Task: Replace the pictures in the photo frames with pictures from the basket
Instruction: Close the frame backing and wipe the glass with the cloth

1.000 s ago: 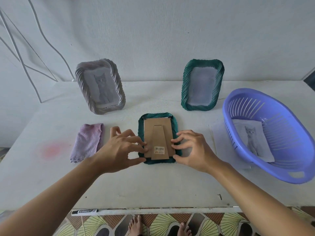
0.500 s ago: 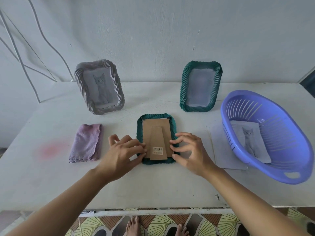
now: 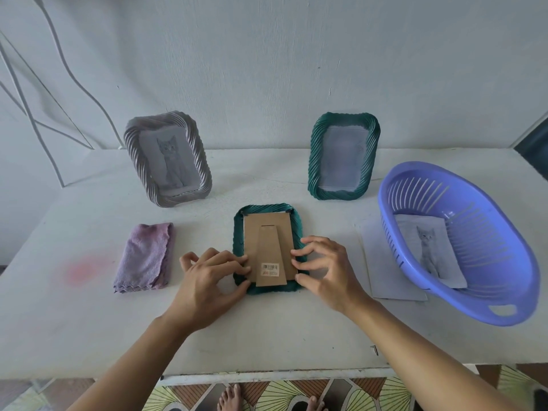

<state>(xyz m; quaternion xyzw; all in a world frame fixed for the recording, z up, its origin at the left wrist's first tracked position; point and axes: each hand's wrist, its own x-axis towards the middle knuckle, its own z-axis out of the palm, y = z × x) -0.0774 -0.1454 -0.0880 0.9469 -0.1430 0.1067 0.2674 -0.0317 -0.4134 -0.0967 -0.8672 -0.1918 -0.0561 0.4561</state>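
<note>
A green photo frame (image 3: 268,209) lies face down in the middle of the white table, its brown cardboard back (image 3: 268,244) and folded stand facing up. My left hand (image 3: 212,274) grips the frame's lower left edge with curled fingers and thumb. My right hand (image 3: 324,268) grips its lower right edge the same way. A grey frame (image 3: 167,158) with a cat picture stands at the back left. A second green frame (image 3: 344,155) stands at the back right with a pale sheet in it. The purple basket (image 3: 504,292) at the right holds a cat picture (image 3: 428,250).
A folded lilac cloth (image 3: 145,258) lies left of my left hand. A loose white sheet (image 3: 385,271) lies between the face-down frame and the basket, partly under it. A faint pink stain (image 3: 81,269) marks the table at the left. The wall rises just behind the standing frames.
Both hands have stayed at the lower edges of the face-down frame, with only small shifts of the fingers. The view has shifted slightly; nothing else has moved.
</note>
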